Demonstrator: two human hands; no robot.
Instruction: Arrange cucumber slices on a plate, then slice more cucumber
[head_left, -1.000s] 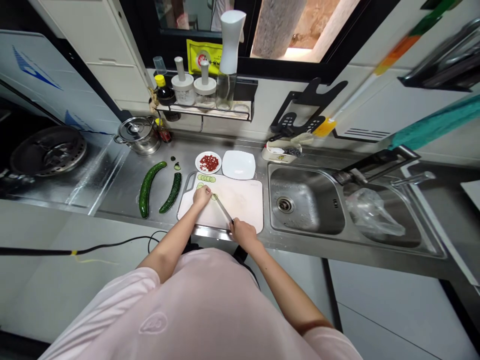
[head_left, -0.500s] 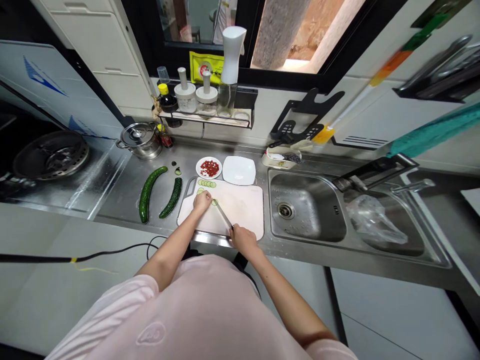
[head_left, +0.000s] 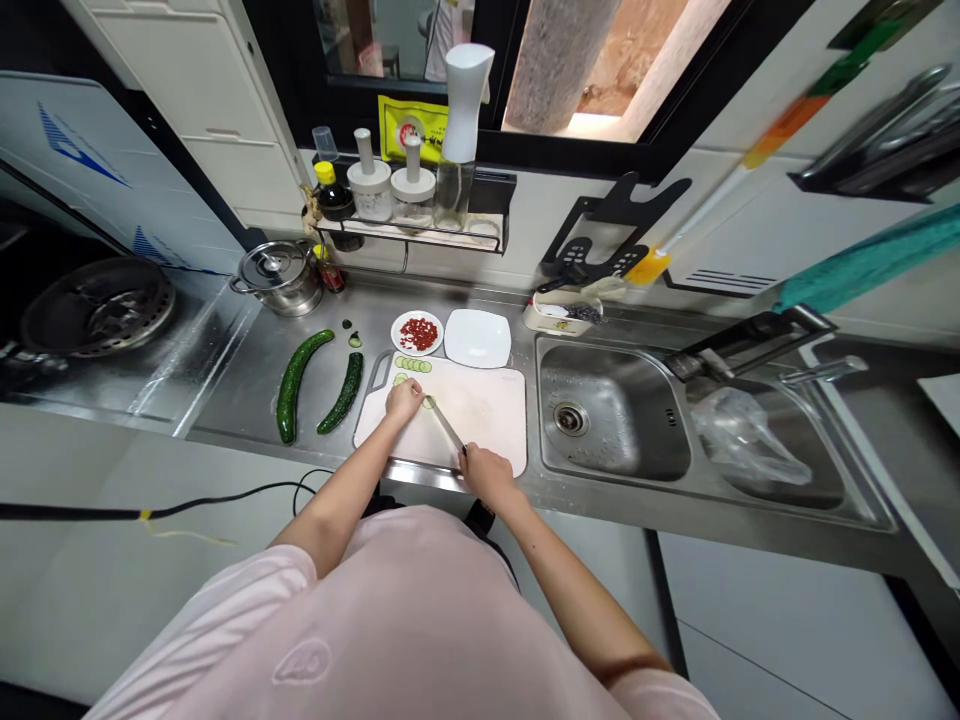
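Observation:
My right hand (head_left: 487,474) is wrapped round the dark handle of a knife (head_left: 448,427), its blade slanting up and left over the white cutting board (head_left: 480,420). A pale green cucumber slice (head_left: 428,402) lies at the blade's tip. Just left of it, my left hand (head_left: 403,401) is closed over the board with fingers together; whatever they hold is hidden. Behind that hand, a row of overlapping cucumber slices (head_left: 413,365) lies along the board's upper left, and another slice (head_left: 400,379) shows beside the knuckles.
Left of the board lie a long whole cucumber (head_left: 294,385) and a shorter cut one (head_left: 343,393), with end scraps (head_left: 354,340). A plate of chopped red pieces (head_left: 417,334) and a white square plate (head_left: 478,338) stand behind. The sink (head_left: 611,410) is right; a lidded pot (head_left: 277,277) stands back left.
The view has shifted very slightly. Both hands, the knife and the slice at its tip keep nearly the same places on the board.

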